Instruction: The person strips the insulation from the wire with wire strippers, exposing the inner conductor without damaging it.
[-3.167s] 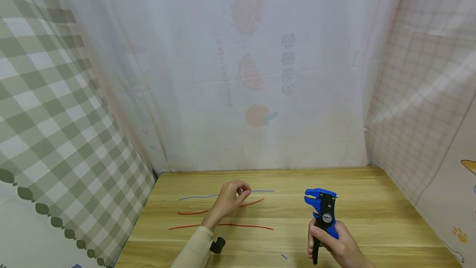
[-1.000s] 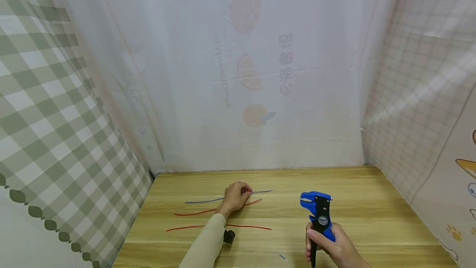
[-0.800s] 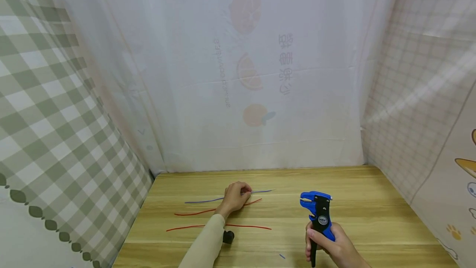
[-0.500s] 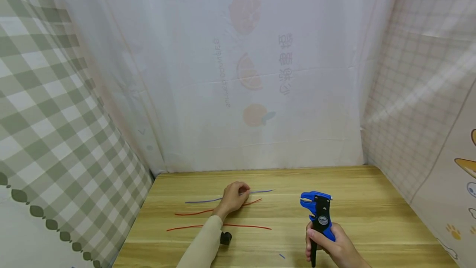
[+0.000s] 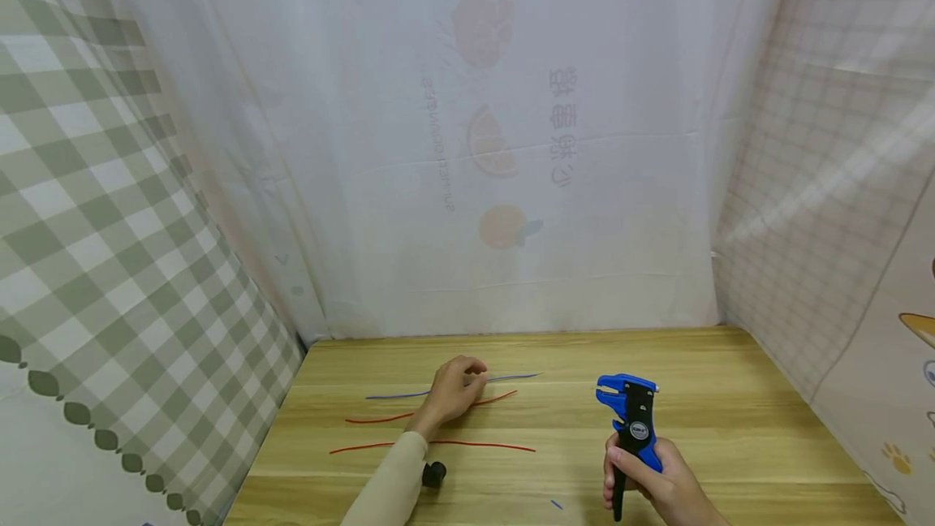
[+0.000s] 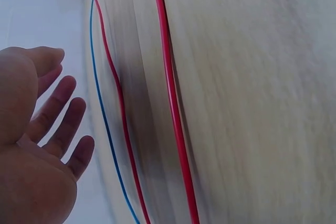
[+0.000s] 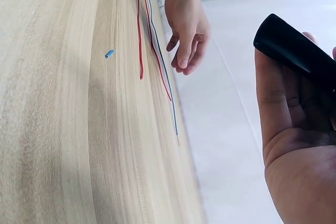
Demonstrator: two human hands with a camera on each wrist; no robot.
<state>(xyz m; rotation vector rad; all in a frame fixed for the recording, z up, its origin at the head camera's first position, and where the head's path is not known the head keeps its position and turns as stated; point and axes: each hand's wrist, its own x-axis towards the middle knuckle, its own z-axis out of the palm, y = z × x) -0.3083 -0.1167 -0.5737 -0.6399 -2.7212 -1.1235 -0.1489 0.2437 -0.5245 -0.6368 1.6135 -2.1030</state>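
Observation:
My left hand (image 5: 450, 390) hovers above the far side of the table, its fingers loosely curved and holding nothing. Beneath it lies a thin blue wire (image 5: 511, 378), whose right end is stripped to bare metal in the right wrist view. Nearer to me runs a red wire (image 5: 380, 420), partly hidden by that hand. A second red wire (image 5: 489, 444) passes under the left forearm. On the right, my right hand (image 5: 653, 479) grips a blue and black wire stripper (image 5: 637, 420) by its handles, its head upright and tipped left; the right wrist view shows a black handle (image 7: 294, 45).
A short blue scrap of insulation (image 5: 557, 504) lies near the front of the wooden table (image 5: 730, 396). A black wrist camera (image 5: 434, 475) sits at the left sleeve. White sheeting (image 5: 584, 291) hangs behind the table, with checked cloth (image 5: 146, 209) at the left.
My left hand, which pinched the blue wire earlier, has let it go on the table and drawn slightly left. The right hand keeps its grip on the wire stripper, nearly still.

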